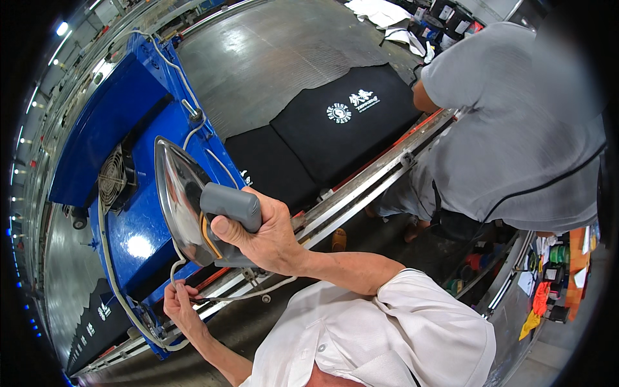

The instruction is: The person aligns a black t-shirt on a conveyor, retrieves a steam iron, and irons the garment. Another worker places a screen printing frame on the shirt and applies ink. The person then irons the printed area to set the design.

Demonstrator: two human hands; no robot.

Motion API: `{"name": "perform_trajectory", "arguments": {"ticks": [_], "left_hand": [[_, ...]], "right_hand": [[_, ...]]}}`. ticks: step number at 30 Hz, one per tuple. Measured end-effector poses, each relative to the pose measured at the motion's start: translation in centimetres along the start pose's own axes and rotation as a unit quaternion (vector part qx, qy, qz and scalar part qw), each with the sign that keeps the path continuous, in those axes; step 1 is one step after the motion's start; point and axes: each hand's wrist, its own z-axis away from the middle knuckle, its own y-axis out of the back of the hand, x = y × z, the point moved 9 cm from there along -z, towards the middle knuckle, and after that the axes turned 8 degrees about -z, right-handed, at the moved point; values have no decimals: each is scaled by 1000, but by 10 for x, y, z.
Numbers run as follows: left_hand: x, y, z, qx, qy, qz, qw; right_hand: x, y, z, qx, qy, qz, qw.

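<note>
**Weighty iron, best held by its handle**

At eight o'clock, my left hand point(180, 306) pinches the pale cord point(251, 297), which should bend easily. At nine, my right hand point(274, 238) wraps around the grey handle point(222, 201) of the iron point(180, 200), held tilted in front of the blue machine point(126, 232). I judge it heavy and rigid, its shiny metal slick and perhaps hot, so I'd grip only the handle. Farther off, toward one o'clock, printed black cloth point(322, 142), soft and light by its look, lies on the long counter point(264, 58).
</note>
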Motion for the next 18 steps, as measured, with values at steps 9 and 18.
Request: {"name": "perform_trajectory", "arguments": {"ticks": [9, 18], "left_hand": [[0, 2, -4, -7, -5, 3, 1000], [27, -8, -2, -7, -31, 6, 999]], "right_hand": [[-6, 2, 1, -4, -13, -22, 1000], [-13, 15, -5, 11, 6, -44, 999]]}}
